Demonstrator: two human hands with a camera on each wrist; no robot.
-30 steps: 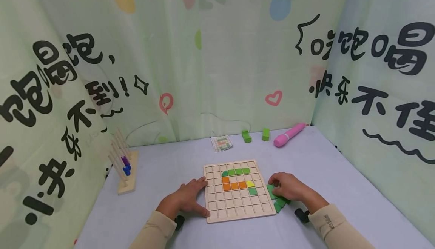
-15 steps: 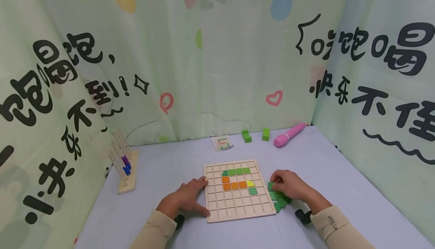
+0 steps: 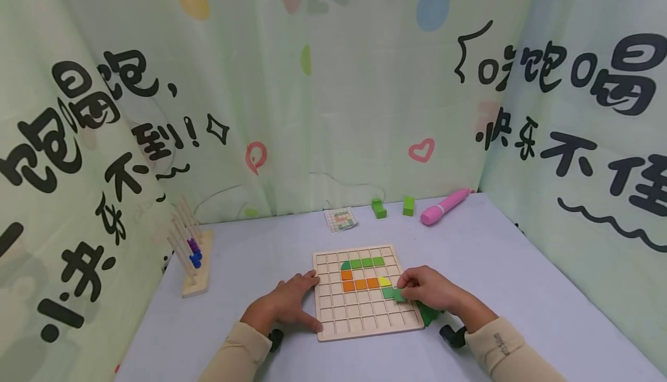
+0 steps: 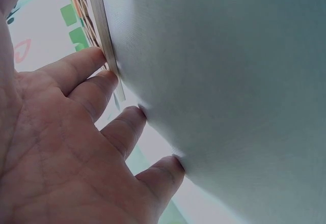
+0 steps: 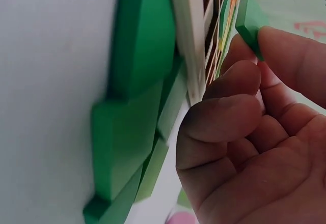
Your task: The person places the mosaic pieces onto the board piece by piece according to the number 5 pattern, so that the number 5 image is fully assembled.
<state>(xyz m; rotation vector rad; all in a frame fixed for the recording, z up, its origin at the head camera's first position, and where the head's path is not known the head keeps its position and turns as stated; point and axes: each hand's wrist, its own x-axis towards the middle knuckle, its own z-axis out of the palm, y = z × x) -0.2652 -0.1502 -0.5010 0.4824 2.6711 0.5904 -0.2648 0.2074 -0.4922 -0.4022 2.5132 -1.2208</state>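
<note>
A square wooden grid board (image 3: 354, 318) lies on the table, with green, orange and yellow tiles set in some cells. My left hand (image 3: 289, 301) rests at the board's left edge with fingers spread; in the left wrist view, fingertips (image 4: 97, 56) touch its side. Over the board's right part, my right hand (image 3: 432, 289) pinches a green tile (image 5: 250, 23) between thumb and finger. The head view shows that tile beside a green one in the grid. A loose pile of green tiles (image 5: 127, 137) lies against the board's right edge, partly hidden by my right hand in the head view.
A wooden stand (image 3: 197, 281) with upright pegs and blue and purple beads is on the left. Along the back lie a printed grid card (image 3: 340, 220), two green blocks (image 3: 379, 209) and a pink stick-shaped object (image 3: 444, 206). Printed curtains surround the table.
My right hand has moved left from the green pile to over the board, carrying a green tile. My left hand has stayed at the board's edge.
</note>
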